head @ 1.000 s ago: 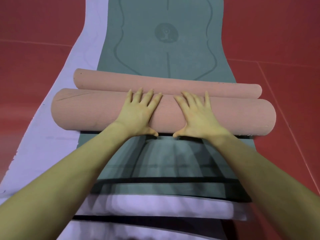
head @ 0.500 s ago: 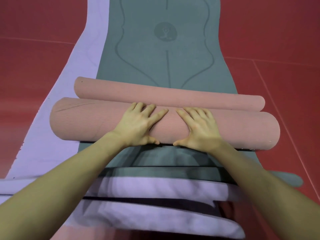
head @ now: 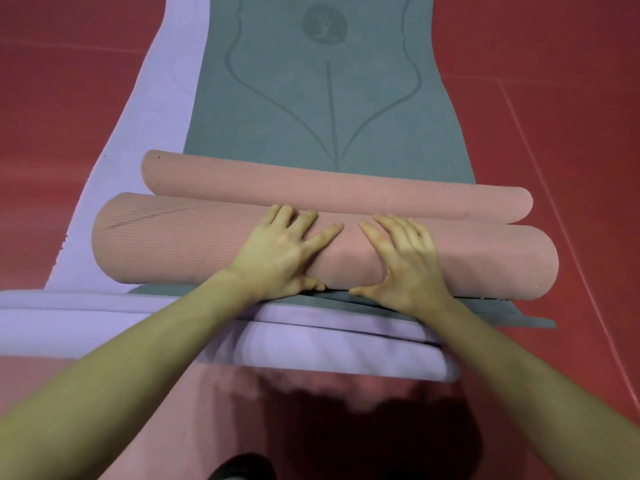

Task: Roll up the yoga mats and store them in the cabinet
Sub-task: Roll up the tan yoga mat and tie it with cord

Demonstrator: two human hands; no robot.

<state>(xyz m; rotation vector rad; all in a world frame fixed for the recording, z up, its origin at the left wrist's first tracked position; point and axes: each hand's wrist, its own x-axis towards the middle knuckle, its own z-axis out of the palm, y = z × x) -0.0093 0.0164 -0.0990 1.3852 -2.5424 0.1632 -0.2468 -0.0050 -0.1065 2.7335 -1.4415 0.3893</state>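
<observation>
A thick pink rolled yoga mat [head: 173, 244] lies crosswise on a flat green mat [head: 311, 109]. A thinner pink roll [head: 346, 195] lies just beyond it, touching it. My left hand [head: 280, 254] and my right hand [head: 405, 261] press flat on top of the thick roll near its middle, fingers spread and pointing away from me, thumbs at its near edge. Under the green mat lies a lilac mat [head: 166, 109], showing along the left side and at the near end [head: 329, 348].
Red floor [head: 554, 98] surrounds the mats on both sides. A dark shadow falls on the floor near me [head: 363, 427]. Something dark [head: 239, 467] shows at the bottom edge. No cabinet is in view.
The view has shifted so both rolls and my hands sit lower in the frame. My hands stay pressed on the thick roll. The near ends of the green and lilac mats now show clearly.
</observation>
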